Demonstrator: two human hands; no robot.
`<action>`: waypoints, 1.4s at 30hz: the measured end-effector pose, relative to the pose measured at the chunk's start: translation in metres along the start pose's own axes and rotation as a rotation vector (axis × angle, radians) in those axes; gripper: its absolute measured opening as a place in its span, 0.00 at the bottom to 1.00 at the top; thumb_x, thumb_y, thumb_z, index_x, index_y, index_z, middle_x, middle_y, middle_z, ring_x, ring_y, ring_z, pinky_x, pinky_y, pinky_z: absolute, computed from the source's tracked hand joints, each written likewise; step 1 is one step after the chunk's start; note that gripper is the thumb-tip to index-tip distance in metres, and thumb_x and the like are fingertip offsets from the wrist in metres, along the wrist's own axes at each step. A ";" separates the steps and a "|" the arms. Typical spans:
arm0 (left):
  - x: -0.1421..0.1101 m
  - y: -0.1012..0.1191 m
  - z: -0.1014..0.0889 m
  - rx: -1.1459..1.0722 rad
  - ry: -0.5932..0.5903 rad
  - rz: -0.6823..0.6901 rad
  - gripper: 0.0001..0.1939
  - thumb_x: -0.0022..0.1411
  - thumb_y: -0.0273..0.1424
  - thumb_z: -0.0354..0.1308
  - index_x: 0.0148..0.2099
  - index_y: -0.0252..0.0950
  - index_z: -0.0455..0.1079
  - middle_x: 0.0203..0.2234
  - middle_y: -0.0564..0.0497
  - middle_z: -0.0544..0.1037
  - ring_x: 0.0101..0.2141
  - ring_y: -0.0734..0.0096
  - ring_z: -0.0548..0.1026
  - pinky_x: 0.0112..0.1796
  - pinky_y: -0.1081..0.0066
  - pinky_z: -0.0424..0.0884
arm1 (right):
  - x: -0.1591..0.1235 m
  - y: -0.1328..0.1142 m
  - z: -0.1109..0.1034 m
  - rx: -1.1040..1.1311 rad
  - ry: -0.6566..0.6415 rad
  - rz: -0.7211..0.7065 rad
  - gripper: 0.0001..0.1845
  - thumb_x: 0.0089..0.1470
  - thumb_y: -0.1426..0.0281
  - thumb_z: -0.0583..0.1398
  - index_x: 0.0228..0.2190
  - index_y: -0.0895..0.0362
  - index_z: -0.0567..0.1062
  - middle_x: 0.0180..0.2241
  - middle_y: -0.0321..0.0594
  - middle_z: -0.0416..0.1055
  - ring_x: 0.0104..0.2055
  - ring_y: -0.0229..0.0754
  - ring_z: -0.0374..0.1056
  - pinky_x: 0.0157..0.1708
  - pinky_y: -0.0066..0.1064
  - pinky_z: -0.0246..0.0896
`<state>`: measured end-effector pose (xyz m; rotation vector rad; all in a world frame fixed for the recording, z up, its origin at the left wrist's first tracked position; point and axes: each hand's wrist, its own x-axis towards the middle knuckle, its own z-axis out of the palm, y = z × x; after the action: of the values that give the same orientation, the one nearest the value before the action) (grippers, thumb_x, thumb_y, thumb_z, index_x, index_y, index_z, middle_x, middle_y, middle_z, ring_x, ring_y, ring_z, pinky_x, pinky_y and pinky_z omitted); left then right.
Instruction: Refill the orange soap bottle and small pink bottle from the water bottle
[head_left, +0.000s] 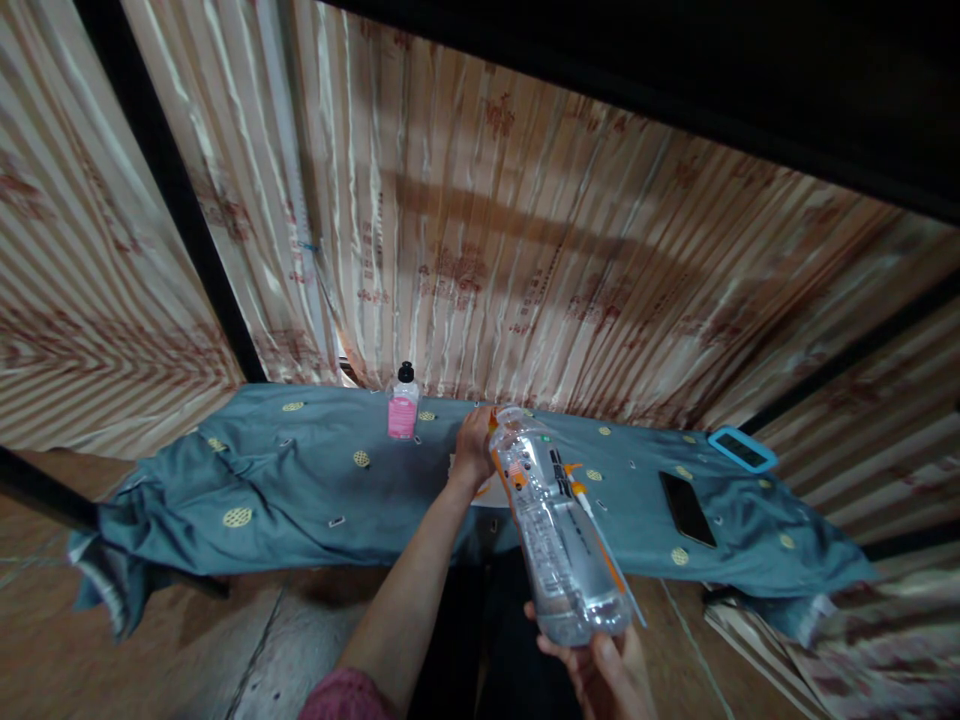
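Note:
A large clear plastic bottle (551, 540) with a label printed in orange and black is held tilted over the table. Its base rests in my right hand (600, 670), whose fingers are closed round the bottom. My left hand (474, 450) is closed at the neck end; the mouth and what its fingers grip there are partly hidden. Behind the bottle, on its right, shows a thin white tube with an orange head (579, 488). Partly covered by my left hand and the bottle, a white flat item (491, 497) with orange marks lies on the cloth.
A teal patterned cloth (285, 500) covers the low table. A small bottle with a pink label and black cap (403, 415) stands back left. A black phone (688, 510) and a blue-framed device (742, 450) lie right. Draped curtains (465, 220) and dark poles (180, 200) surround the table.

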<state>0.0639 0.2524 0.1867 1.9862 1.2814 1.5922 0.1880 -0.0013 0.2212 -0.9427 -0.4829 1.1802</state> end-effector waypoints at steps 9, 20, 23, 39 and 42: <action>0.000 0.000 0.001 0.047 0.012 -0.008 0.08 0.66 0.38 0.61 0.40 0.38 0.75 0.36 0.46 0.81 0.40 0.58 0.79 0.43 0.61 0.75 | 0.000 0.001 0.002 0.003 0.018 -0.010 0.28 0.34 0.54 0.82 0.37 0.49 0.85 0.34 0.43 0.89 0.32 0.54 0.86 0.27 0.32 0.82; 0.000 -0.003 0.001 0.005 0.013 -0.014 0.10 0.65 0.39 0.61 0.41 0.38 0.75 0.38 0.44 0.82 0.41 0.54 0.79 0.45 0.58 0.75 | -0.001 -0.002 0.004 -0.007 0.003 -0.004 0.25 0.35 0.54 0.81 0.36 0.49 0.86 0.33 0.42 0.89 0.32 0.53 0.86 0.27 0.31 0.81; 0.000 -0.003 0.001 0.009 0.003 0.006 0.10 0.65 0.40 0.61 0.40 0.39 0.75 0.37 0.44 0.81 0.41 0.55 0.79 0.45 0.59 0.75 | -0.001 0.000 0.001 -0.018 -0.007 -0.003 0.24 0.37 0.54 0.81 0.36 0.49 0.86 0.34 0.42 0.89 0.33 0.53 0.87 0.28 0.31 0.82; 0.000 0.000 -0.001 0.035 -0.012 -0.004 0.09 0.66 0.37 0.61 0.41 0.37 0.75 0.38 0.45 0.82 0.42 0.56 0.79 0.46 0.59 0.75 | 0.002 0.001 -0.002 -0.012 -0.019 -0.001 0.25 0.36 0.54 0.81 0.36 0.50 0.86 0.34 0.44 0.89 0.33 0.55 0.86 0.28 0.34 0.82; 0.001 0.000 -0.002 0.043 -0.026 -0.004 0.08 0.65 0.37 0.62 0.41 0.38 0.75 0.38 0.45 0.82 0.42 0.56 0.79 0.46 0.59 0.75 | 0.002 0.001 -0.002 -0.010 -0.024 0.000 0.25 0.36 0.54 0.81 0.36 0.50 0.85 0.35 0.44 0.89 0.34 0.56 0.86 0.28 0.34 0.82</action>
<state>0.0623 0.2527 0.1877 2.0221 1.3189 1.5445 0.1897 -0.0003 0.2185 -0.9375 -0.5083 1.1916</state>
